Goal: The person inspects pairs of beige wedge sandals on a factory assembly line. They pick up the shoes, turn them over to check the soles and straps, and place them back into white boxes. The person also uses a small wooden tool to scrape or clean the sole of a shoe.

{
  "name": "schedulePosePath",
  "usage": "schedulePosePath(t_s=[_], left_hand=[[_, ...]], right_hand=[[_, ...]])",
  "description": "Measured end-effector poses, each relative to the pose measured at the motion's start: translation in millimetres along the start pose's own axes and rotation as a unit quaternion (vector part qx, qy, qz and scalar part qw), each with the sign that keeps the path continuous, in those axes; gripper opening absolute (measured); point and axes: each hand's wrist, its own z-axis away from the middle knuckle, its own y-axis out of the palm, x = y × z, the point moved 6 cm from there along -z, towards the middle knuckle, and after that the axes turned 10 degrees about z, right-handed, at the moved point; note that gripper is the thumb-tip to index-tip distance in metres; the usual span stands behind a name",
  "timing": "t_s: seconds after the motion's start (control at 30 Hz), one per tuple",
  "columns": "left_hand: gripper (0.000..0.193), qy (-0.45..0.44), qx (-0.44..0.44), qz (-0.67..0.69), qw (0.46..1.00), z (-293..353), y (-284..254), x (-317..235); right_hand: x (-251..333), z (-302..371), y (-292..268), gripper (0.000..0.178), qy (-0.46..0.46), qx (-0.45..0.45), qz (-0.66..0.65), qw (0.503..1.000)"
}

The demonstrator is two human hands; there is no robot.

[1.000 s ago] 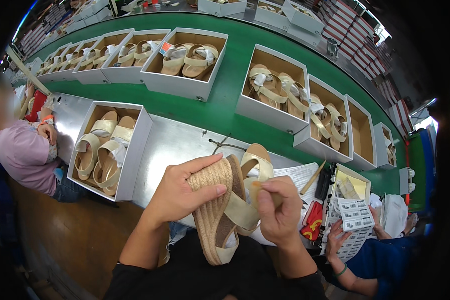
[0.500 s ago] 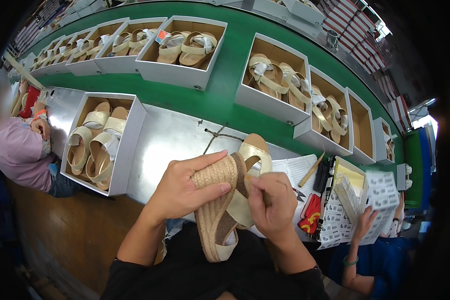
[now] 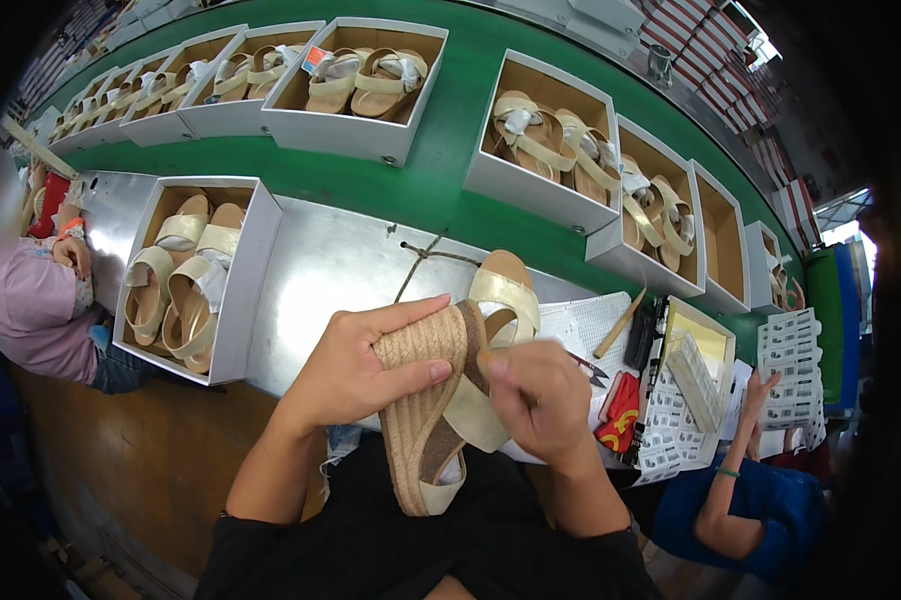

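My left hand (image 3: pixel 356 365) grips a wedge sandal (image 3: pixel 421 430) by its rope-wrapped sole, fingers on one side and thumb on the other. The sandal stands nearly upright in front of my body, its pale gold straps facing right. My right hand (image 3: pixel 546 400) is closed in a pinch close to the sole's edge near the toe. A small orange-brown tip shows at its fingertips; what it belongs to is too small and blurred to tell. Just beyond lies the second sandal (image 3: pixel 506 285), partly hidden behind the held one.
An open box of sandals (image 3: pixel 261 270) stands on the metal table (image 3: pixel 316 250) at left. More boxes (image 3: pixel 411 140) line the green surface. At right are a wooden stick (image 3: pixel 621 325), scissors (image 3: pixel 593 372), a red pouch (image 3: pixel 623 410) and a co-worker's hand (image 3: pixel 761 395) holding a label sheet (image 3: pixel 791 365).
My hands and the sandal have shifted slightly left in the view, the right hand still pinched at the sole's edge. The co-worker's label sheet has moved right and away from the tray.
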Motion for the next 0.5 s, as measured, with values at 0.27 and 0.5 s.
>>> schedulePosePath(t_s=[0.27, 0.5], left_hand=[[0.057, -0.005, 0.006, 0.009, 1.000, 0, 4, 0], [0.056, -0.020, -0.001, -0.004, 1.000, 3, 4, 7]], right_hand=[[4, -10, 2, 0.030, 0.030, 0.002, 0.021, 0.999], [-4, 3, 1, 0.027, 0.029, 0.006, -0.008, 1.000]])
